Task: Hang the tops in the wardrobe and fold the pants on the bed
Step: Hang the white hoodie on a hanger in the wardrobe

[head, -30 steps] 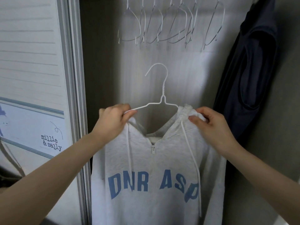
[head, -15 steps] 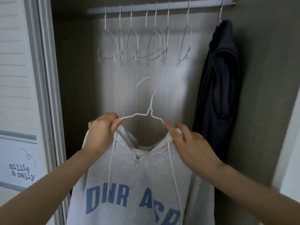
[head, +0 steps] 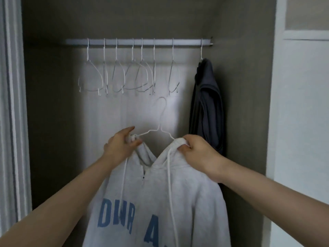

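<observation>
Dim, soft focus; edges perhaps slightly bowed.

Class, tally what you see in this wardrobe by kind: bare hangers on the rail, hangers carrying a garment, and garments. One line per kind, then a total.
Bare hangers on the rail: 7
Hangers carrying a garment: 2, one in the grey hoodie, one under the dark top
Garments: 2
Total: 11

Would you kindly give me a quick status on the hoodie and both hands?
Left hand and right hand grip grey hoodie at shoulders, on white hanger. Hook below rail, not yet hung. Empty hangers crowd the rail.
</observation>
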`<state>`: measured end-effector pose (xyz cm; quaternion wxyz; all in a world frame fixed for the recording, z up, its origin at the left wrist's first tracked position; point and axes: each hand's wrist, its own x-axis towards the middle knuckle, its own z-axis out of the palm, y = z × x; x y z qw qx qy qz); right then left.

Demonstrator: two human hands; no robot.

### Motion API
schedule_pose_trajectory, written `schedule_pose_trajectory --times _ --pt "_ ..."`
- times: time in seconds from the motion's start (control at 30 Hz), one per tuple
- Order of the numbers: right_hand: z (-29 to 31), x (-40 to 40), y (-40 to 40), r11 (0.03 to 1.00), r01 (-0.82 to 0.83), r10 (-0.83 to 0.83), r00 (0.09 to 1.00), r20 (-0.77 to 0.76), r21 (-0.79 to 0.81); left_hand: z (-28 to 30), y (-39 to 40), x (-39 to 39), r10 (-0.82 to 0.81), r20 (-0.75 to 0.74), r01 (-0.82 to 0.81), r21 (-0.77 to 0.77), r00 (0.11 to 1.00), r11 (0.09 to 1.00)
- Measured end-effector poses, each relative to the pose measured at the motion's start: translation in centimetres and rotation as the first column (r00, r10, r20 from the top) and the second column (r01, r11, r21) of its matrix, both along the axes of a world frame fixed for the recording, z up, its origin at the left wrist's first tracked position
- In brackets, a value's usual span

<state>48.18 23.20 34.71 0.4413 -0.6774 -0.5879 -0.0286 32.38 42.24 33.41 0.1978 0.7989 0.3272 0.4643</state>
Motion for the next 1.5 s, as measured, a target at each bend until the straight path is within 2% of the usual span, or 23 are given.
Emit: schedule_pose_trajectory --times 0.07,0.13,0.27,0.37,0.53,0.67,0.77,0.9,1.0,1.2,1.37,1.5 --pt "1.5 0.7 -0.4 0.999 0.021 -0.028 0.983 -0.180 -0.038 -0.2 -1.9 1.3 -0.237 0.074 0.238 -0.003 0.969 0.971" --pt "3.1 1.2 -0.6 0.995 0.066 -0.085 0.942 -0.324 -0.070 -1.0 -4.0 2.3 -0.420 0.085 0.422 -0.009 0.904 0.907" --pt "5.7 1.3 0.0 0.972 0.234 -0.229 0.905 -0.358 -0.031 -2.3 -7.9 4.0 -0.668 0.099 0.674 -0.035 0.737 0.738" --pt "6.9 0.6 0.9 0.951 0.308 -0.287 0.895 -0.341 0.008 -2.2 -10.2 4.9 -0.739 0.163 0.755 -0.075 0.653 0.651" --pt "9.4 -0.5 2.2 0.945 0.323 -0.278 0.876 -0.394 0.053 -1.4 -13.0 6.1 -0.625 0.164 0.641 -0.062 0.763 0.765" --pt "11.6 -0.7 3.1 0.910 0.388 -0.304 0.865 -0.400 0.148 -2.2 -12.9 6.1 -0.567 0.117 0.574 -0.031 0.815 0.818" --pt "13.3 -0.5 3.3 0.894 0.408 -0.287 0.839 -0.463 0.185 -2.7 -12.2 6.1 -0.506 0.110 0.509 -0.002 0.855 0.861" --pt "15.7 -0.4 3.8 0.889 0.394 -0.278 0.869 -0.409 0.232 -1.3 -10.3 6.3 -0.485 0.202 0.482 0.068 0.851 0.874" --pt "17.8 0.3 4.4 0.879 0.406 -0.304 0.881 -0.361 0.251 0.5 -9.5 6.9 -0.469 0.214 0.446 0.147 0.857 0.883" --pt "20.6 2.7 5.8 0.894 0.390 -0.329 0.905 -0.268 0.219 3.4 -8.2 8.5 -0.422 0.057 0.389 0.297 0.905 0.872" --pt "22.5 4.8 7.5 0.864 0.451 -0.434 0.893 -0.123 0.223 5.4 -6.2 11.0 -0.349 -0.076 0.350 0.394 0.934 0.850" --pt "24.5 5.9 9.5 0.858 0.438 -0.437 0.897 -0.066 0.269 6.3 -4.0 13.1 -0.319 -0.031 0.302 0.424 0.947 0.854"
